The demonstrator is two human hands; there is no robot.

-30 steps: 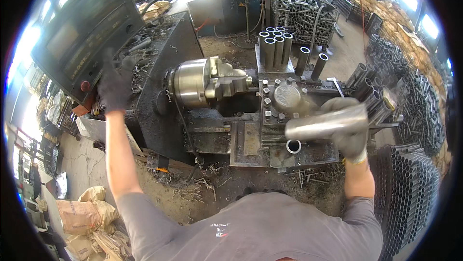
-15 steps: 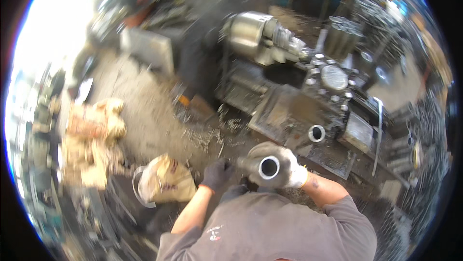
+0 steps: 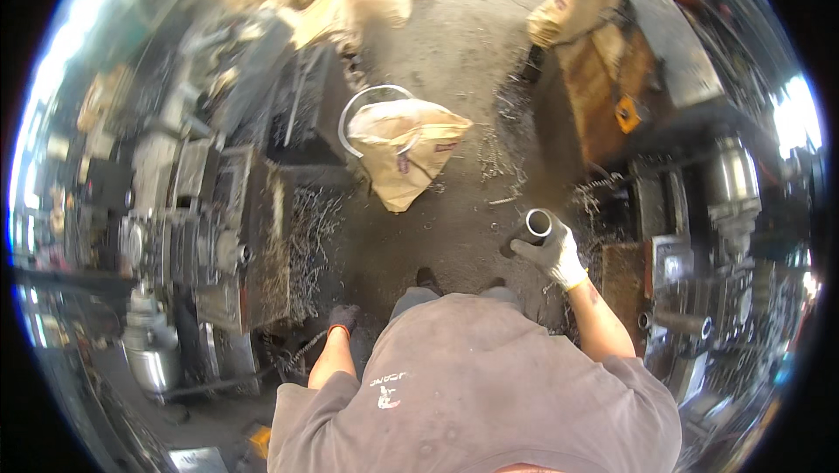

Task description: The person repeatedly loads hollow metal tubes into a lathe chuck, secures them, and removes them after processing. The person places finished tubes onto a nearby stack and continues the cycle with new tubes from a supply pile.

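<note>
My right hand (image 3: 556, 256), in a grey and white work glove, is closed around a short metal tube (image 3: 529, 232). The tube's round open end faces up, with a bright rim. That hand is held out in front and to the right, over the floor. My left hand (image 3: 343, 315), in a dark glove with an orange cuff, hangs low at my left side near metal shavings. Its fingers are too dark and small to read. Ahead on the floor sits a tan sack (image 3: 404, 154) with a pale hoop (image 3: 346, 115) around its top.
A lathe (image 3: 732, 180) stands to the right, with another metal tube (image 3: 682, 323) lying on it. Machines (image 3: 214, 241) line the left, with tangled shavings (image 3: 313, 241) beside them. A rusty cabinet (image 3: 587, 80) rises at front right. More tan sacks (image 3: 323, 14) lie farther ahead.
My view has swung left: the lathe has gone from ahead to the right side, and the sack is now in front. The tube stays in my right hand. My left hand has dropped to my side.
</note>
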